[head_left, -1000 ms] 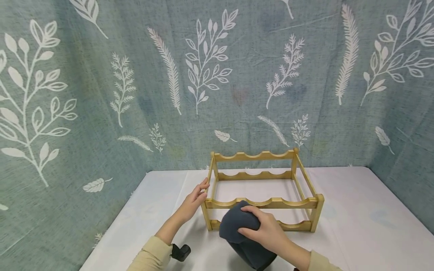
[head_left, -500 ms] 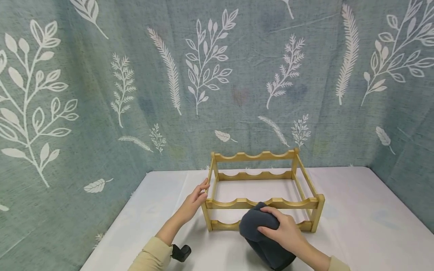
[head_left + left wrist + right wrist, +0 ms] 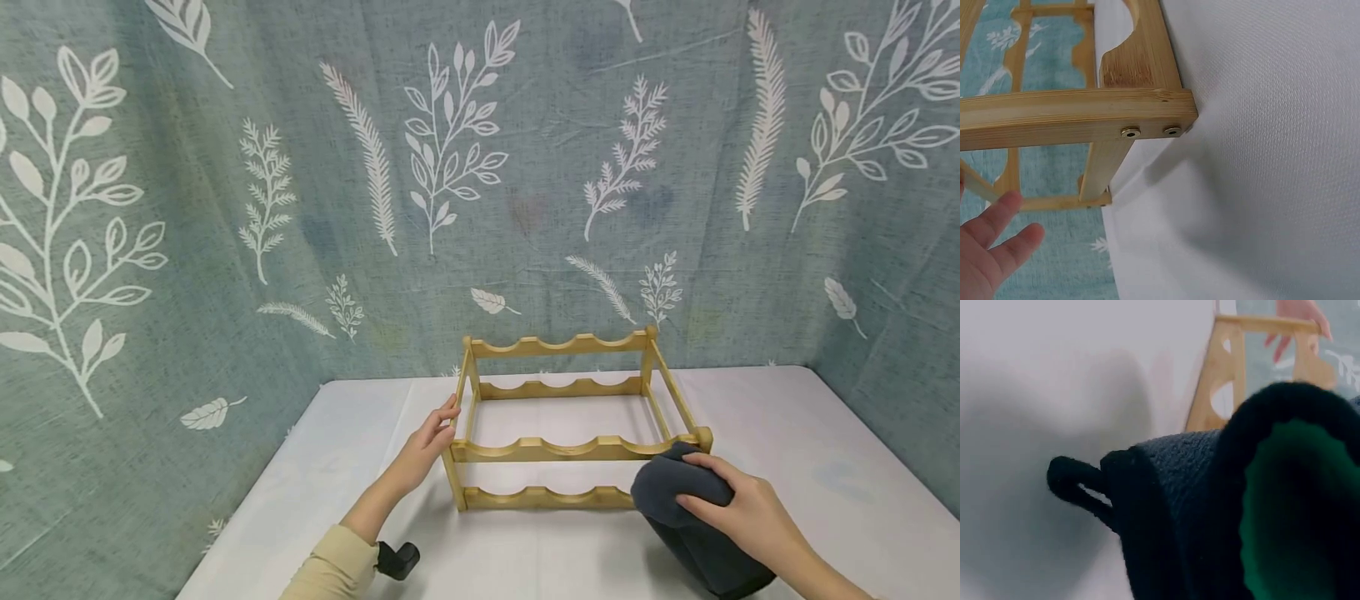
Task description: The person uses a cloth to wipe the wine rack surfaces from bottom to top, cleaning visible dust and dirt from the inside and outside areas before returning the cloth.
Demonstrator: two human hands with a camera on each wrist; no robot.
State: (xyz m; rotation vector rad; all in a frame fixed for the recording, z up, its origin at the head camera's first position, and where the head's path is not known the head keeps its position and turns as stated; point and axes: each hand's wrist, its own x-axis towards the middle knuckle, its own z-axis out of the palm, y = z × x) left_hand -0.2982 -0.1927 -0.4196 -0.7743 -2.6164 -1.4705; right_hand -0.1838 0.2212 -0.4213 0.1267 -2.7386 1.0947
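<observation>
A light wooden bottle rack (image 3: 570, 450) with scalloped rails stands on the white table. My left hand (image 3: 422, 448) rests its fingers against the rack's left side. The left wrist view shows that hand's fingers (image 3: 997, 215) spread beside the wood. My right hand (image 3: 750, 506) grips a dark blue-grey cloth (image 3: 675, 492), thumb and fingers pressed into its bunched rounded top. The cloth overlaps the rack's front right corner in the head view. In the right wrist view it has black edging, a small loop (image 3: 1079, 487) and a green inner side; that hand's fingers are hidden there.
A teal curtain (image 3: 525, 192) with white leaf prints hangs behind and at the sides of the table (image 3: 810, 467). A black wrist-worn device (image 3: 397, 560) sits at the left sleeve's cuff (image 3: 333, 567).
My right hand has carried the cloth rightward along the front of the rack, from left of its middle to its right corner. My left hand has stayed on the rack, which has not visibly shifted.
</observation>
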